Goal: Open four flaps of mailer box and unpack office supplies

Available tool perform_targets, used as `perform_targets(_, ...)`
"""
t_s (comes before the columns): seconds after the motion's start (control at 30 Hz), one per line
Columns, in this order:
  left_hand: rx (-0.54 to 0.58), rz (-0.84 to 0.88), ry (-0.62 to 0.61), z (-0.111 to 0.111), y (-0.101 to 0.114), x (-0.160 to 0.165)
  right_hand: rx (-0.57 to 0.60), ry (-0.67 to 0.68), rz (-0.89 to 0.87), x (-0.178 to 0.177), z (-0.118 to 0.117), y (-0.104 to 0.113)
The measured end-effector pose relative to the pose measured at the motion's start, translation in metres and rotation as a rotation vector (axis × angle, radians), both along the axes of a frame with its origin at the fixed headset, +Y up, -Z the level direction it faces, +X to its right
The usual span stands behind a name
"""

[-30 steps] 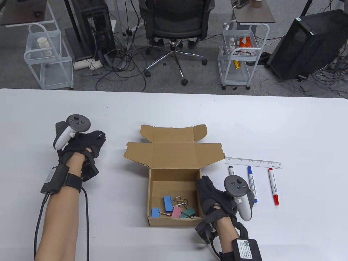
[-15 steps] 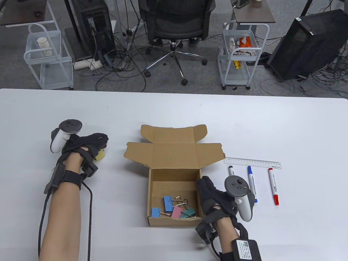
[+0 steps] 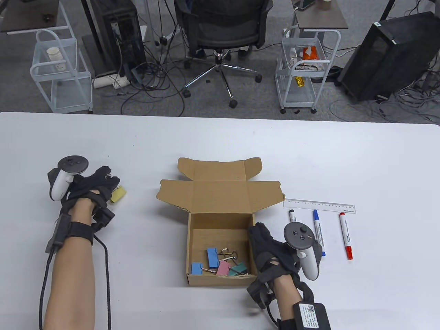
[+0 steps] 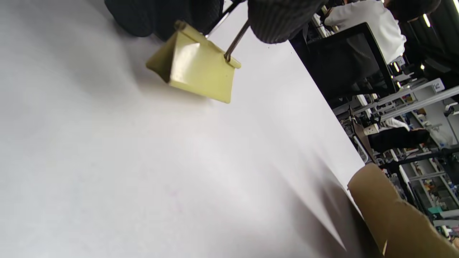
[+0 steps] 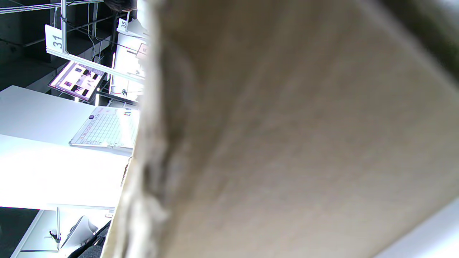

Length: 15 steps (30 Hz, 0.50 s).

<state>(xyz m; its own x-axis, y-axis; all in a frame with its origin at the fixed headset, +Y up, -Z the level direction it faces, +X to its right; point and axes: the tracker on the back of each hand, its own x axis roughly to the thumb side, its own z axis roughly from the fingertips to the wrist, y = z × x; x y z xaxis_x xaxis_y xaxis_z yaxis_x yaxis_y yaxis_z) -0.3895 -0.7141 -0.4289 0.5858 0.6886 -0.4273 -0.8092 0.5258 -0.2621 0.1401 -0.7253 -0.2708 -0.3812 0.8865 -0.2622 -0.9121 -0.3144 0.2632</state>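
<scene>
Yellow clip (image 4: 195, 73) hangs by its wire handles from the left hand (image 3: 92, 187), fingers pinched on them, low over the surface (image 3: 220, 144) and well left of the open box (image 3: 220, 237). To finish well, lower until the clip's body rests flat, then let go, clear of the box. Right hand (image 3: 271, 254) rests against the box's right wall, whether gripping I cannot tell; four clips (image 3: 220, 263) remain inside.

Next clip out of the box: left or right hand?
Probably right. The right hand rests against the box wall, beside the clips. The left hand is well off to the side, pinching the yellow clip by its wire handles.
</scene>
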Motion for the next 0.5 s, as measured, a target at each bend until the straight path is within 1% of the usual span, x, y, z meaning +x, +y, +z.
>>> perform_targets(0.13, 0.032, 0.105, 0.049, 0.006, -0.004, -0.010, 0.000, 0.002, 0.000, 0.000, 0.000, 0.000)
perform_targets(0.23, 0.070, 0.247, 0.086, 0.011, -0.011, -0.017, 0.001, 0.001, 0.001, 0.000, 0.000, 0.000)
perform_targets(0.3, 0.080, 0.306, 0.090, 0.012, -0.014, -0.019, 0.000, 0.002, 0.001, 0.000, 0.000, 0.000)
perform_targets(0.4, 0.090, 0.343, 0.031, 0.013, -0.014, -0.018, 0.000, 0.003, 0.002, 0.000, 0.000, 0.000)
perform_targets(0.5, 0.099, 0.326, 0.035, 0.013, -0.014, -0.017, 0.000, 0.002, 0.001, 0.000, 0.000, 0.000)
